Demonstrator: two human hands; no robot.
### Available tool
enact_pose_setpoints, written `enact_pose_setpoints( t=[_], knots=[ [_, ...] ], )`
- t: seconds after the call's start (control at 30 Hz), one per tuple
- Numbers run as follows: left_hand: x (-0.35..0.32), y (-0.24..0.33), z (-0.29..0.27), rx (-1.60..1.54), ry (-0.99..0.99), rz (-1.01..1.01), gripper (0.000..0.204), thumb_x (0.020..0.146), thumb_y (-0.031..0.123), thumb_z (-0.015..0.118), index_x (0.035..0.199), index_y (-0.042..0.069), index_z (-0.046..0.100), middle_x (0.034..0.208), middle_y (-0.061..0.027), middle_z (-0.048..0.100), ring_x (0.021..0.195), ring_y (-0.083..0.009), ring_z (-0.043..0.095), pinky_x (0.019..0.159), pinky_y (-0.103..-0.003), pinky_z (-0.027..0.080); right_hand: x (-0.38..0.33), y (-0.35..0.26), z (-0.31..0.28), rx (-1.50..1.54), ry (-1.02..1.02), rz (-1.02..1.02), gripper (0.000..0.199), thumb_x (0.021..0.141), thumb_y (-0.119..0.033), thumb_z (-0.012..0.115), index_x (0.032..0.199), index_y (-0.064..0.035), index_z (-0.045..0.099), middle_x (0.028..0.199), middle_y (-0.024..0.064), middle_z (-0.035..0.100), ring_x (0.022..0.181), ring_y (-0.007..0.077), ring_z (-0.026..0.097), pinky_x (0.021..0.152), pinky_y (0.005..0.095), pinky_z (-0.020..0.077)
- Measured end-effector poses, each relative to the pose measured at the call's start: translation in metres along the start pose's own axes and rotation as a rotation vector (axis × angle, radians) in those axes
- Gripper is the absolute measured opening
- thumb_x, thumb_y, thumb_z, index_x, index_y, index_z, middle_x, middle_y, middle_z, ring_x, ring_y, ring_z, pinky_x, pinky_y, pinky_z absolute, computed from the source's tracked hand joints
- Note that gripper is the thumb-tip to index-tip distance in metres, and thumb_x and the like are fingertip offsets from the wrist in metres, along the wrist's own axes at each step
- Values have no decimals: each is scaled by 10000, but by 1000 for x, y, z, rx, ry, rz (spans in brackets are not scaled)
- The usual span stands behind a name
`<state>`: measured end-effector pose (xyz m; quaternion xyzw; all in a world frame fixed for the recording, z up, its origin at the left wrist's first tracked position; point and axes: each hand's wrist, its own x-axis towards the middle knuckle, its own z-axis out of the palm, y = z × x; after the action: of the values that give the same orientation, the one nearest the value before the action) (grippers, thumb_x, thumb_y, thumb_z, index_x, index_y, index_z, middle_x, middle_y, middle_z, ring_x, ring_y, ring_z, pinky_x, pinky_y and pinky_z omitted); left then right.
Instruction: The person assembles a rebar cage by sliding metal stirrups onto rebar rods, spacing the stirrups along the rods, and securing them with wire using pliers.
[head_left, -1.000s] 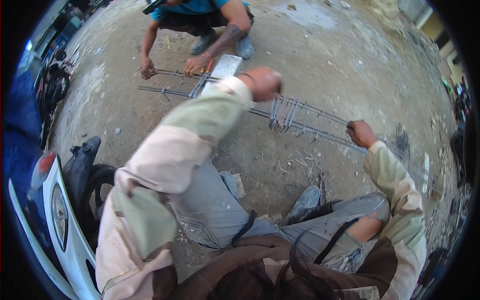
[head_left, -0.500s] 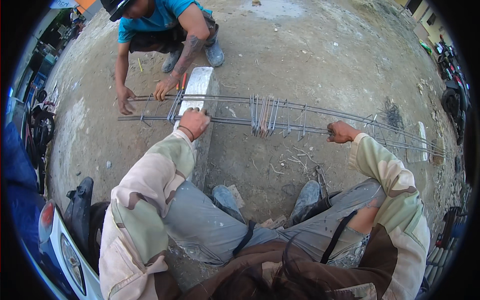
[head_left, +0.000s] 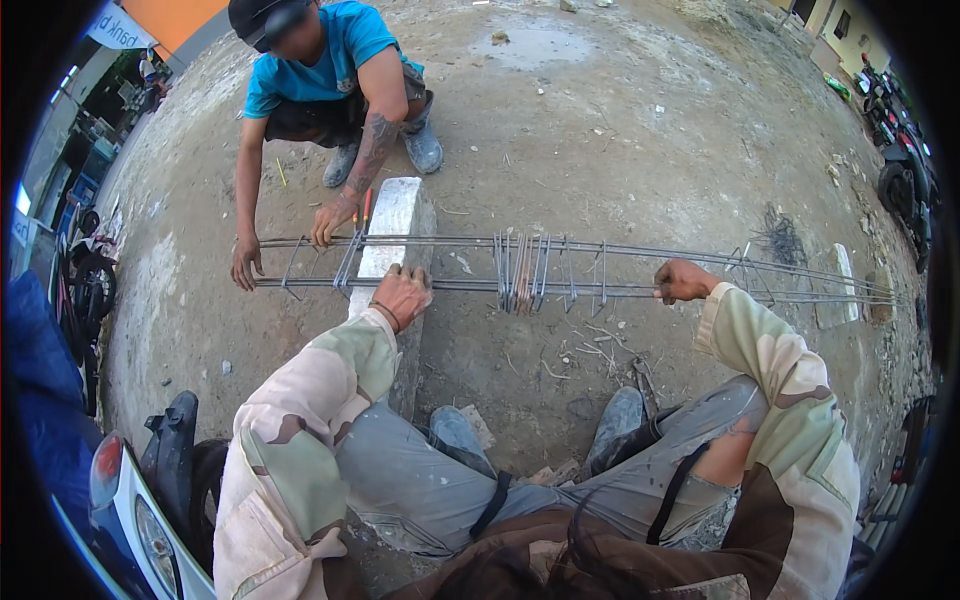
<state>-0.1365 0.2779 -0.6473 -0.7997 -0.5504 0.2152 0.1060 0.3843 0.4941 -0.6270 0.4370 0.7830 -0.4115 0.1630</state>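
A long cage of thin steel reinforcing bars (head_left: pixel 463 284) lies across in front of me, resting on a pale concrete block (head_left: pixel 402 207). My left hand (head_left: pixel 403 295) is closed over the near bars beside the block, its fingers curled over the top. Farther right, my right hand (head_left: pixel 685 281) grips the same near bars, with fingers wrapped round them. Between my hands several wire stirrups (head_left: pixel 522 272) are bunched on the bars, some of them coppery. A co-worker's hand (head_left: pixel 247 263) touches the bars' left ends; their other hand (head_left: pixel 330 219) is at the far bars, near red-handled pliers (head_left: pixel 365 207).
The co-worker in a blue shirt (head_left: pixel 345 35) squats opposite. A second pale block (head_left: pixel 840 290) lies by the cage's right end. Wire scraps (head_left: pixel 605 352) litter the dirt between my boots. A parked motorbike (head_left: pixel 150 520) is close on my left; more motorbikes (head_left: pixel 905 165) stand far right.
The view has tilted up, so everything sits lower in the picture. The co-worker's outer hand has come to the near bars' ends. Both my hands keep their grip.
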Motion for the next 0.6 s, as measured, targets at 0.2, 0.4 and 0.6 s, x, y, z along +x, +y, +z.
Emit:
enact_pose_setpoints(
  t=[0.2, 0.4, 0.6],
  knots=[
    [4, 7, -16, -134, -39, -83, 282, 929, 293, 535, 879, 80, 713, 917, -143, 669, 880, -304, 683, 732, -419, 516, 3, 7, 4, -69, 9, -14, 228, 843, -251, 717, 884, -28, 738, 757, 77, 724, 703, 190, 693, 662, 352, 525],
    [18, -13, -47, -531, 39, -363, 484, 929, 502, 568, 991, 45, 716, 1000, -199, 694, 916, -368, 675, 794, -456, 538, 0, 7, -2, 36, -49, 13, 349, 872, -340, 695, 923, 3, 733, 821, 98, 725, 772, 196, 681, 712, 364, 519],
    [55, -17, 6, -600, -143, -324, 756, 1009, 539, 352, 1560, 53, 176, 1634, -152, 160, 1509, -305, 166, 1187, -568, 151, 5, -5, 0, -36, -93, 16, 452, 906, -421, 655, 992, 16, 727, 871, 114, 736, 818, 236, 692, 778, 388, 526]
  ],
)
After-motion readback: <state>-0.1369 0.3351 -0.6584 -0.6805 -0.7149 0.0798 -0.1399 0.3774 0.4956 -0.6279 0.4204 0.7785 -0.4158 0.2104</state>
